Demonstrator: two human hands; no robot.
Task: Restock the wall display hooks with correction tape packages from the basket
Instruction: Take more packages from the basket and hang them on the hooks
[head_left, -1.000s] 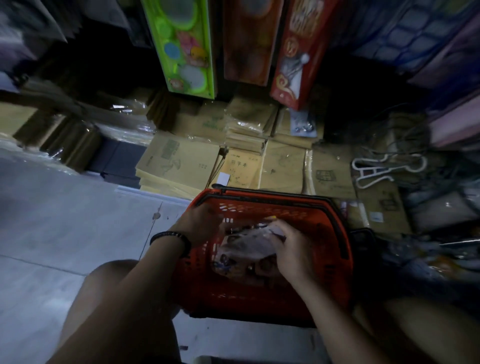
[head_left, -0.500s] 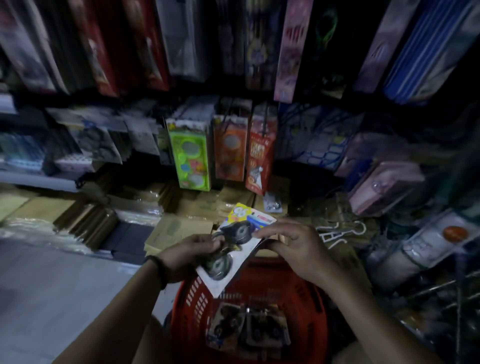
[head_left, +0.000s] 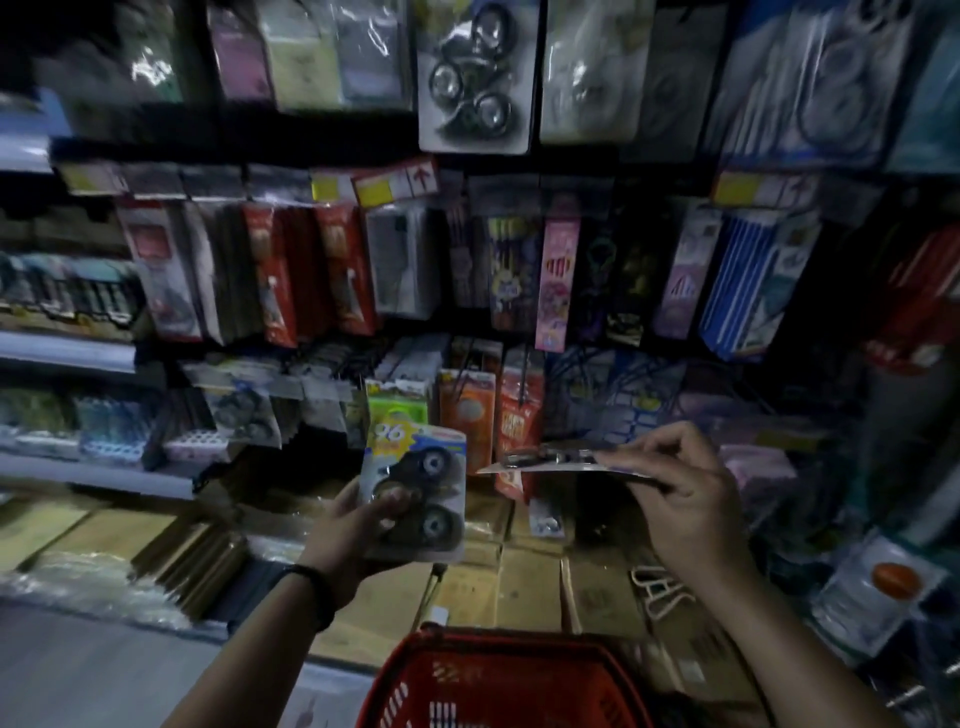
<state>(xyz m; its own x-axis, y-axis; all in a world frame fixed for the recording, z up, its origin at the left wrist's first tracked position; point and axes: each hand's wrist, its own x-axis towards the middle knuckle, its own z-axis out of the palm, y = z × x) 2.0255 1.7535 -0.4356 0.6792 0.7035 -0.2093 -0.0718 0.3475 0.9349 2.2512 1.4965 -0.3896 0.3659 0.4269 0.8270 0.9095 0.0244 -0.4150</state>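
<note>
- Correction tape package (head_left: 415, 488) is gripped by left hand (head_left: 358, 525) (thumb across front).
- Second package (head_left: 561, 461) is pinched edge-on by right hand (head_left: 685, 499).
- Wall is crowded by hanging packs (head_left: 343, 270); basket (head_left: 498, 638) below.

1. Both forearms (head_left: 249, 660) are uncovered along all the length that shows, with skin running straight up to the hands.
2. A narrow dark wristband (head_left: 313, 591) circles the left wrist, just below the left hand (head_left: 358, 525). It looks black in the dim light.
3. The band sits snug and looks plain and smooth. Whether it bears any marking cannot be told.
4. The right hand (head_left: 685, 499) and its wrist are uncovered, and the knuckles stand out as soft ridges across its back.
</note>
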